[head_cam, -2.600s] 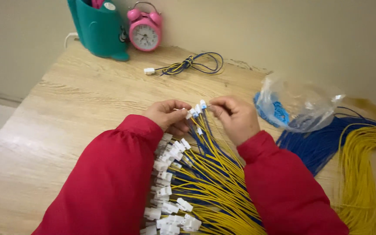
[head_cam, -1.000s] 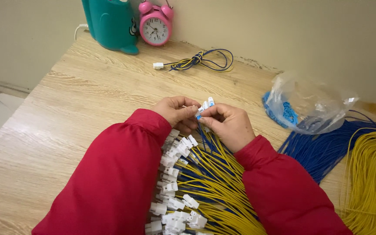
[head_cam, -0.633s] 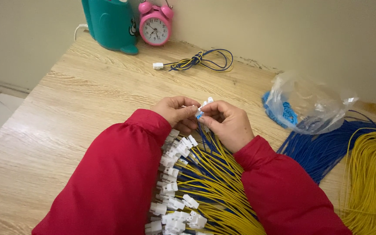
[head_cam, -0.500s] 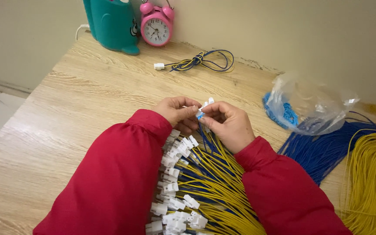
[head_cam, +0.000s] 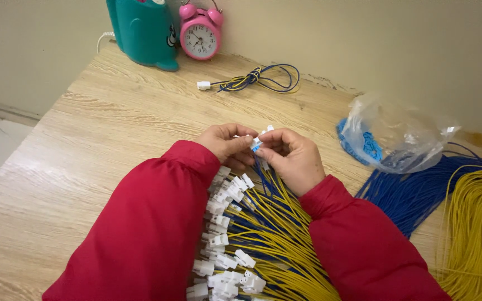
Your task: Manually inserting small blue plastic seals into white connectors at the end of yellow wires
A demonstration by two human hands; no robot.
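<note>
My left hand [head_cam: 227, 143] and my right hand [head_cam: 294, 158] meet over the wooden table [head_cam: 101, 139], fingertips pinched together on a small white connector [head_cam: 259, 137] with a blue wire running down from it. Below my hands lies a fan of yellow and blue wires [head_cam: 269, 234], each ending in a white connector [head_cam: 221, 228]; these line up along my left red sleeve. Both sleeves cover part of that bundle.
A teal container [head_cam: 140, 30] and a pink alarm clock [head_cam: 199, 36] stand at the back. A coiled blue-and-yellow wire with a white plug [head_cam: 252, 79] lies behind my hands. At the right are a clear plastic bag [head_cam: 397, 139], loose blue wires [head_cam: 414, 195] and yellow wires [head_cam: 475, 223].
My hands have stayed pinched on the connector, with only small finger movements. The view has shifted slightly, so the clock and container sit a bit differently in frame.
</note>
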